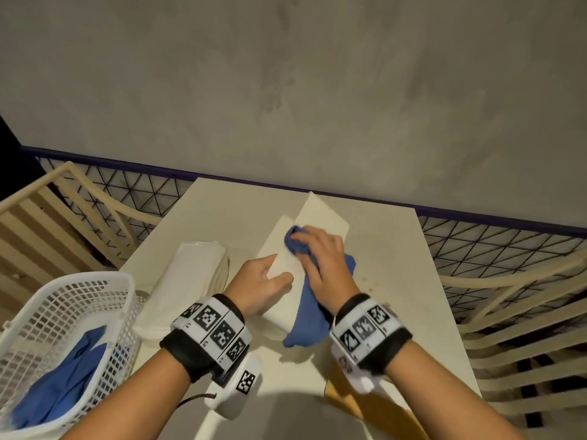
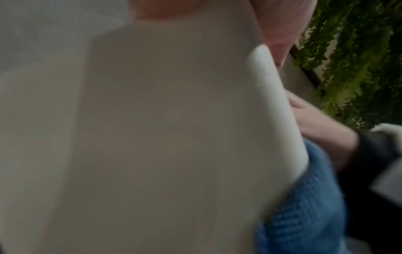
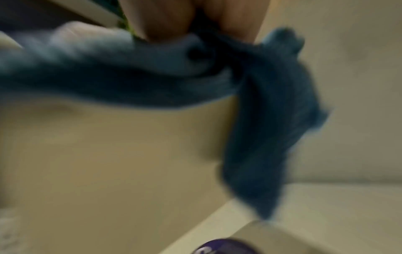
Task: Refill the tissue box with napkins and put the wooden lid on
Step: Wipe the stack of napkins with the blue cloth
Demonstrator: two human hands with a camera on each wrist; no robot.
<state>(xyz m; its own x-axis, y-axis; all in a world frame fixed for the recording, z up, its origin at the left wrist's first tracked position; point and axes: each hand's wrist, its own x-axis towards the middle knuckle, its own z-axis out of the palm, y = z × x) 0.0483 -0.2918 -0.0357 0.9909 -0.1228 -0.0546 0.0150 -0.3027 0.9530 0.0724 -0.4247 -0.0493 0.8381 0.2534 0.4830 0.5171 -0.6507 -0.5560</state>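
Left hand [image 1: 263, 281] grips the tissue box [image 1: 317, 223]; right hand [image 1: 320, 258] clutches a blue cloth [image 1: 309, 309]. Napkin pack [image 1: 187, 277], left of centre, seems untouched; refilling and lidding remain.

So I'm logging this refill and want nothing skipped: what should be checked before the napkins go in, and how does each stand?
1. White rectangular tissue box steadied: ok, left hand grips it.
2. Right hand free: not ok, it holds the blue knitted cloth on the box.
3. Wrapped white napkin pack within reach: ok, beside the box.
4. Pack opened: cannot tell.
5. Wooden lid located: cannot tell.
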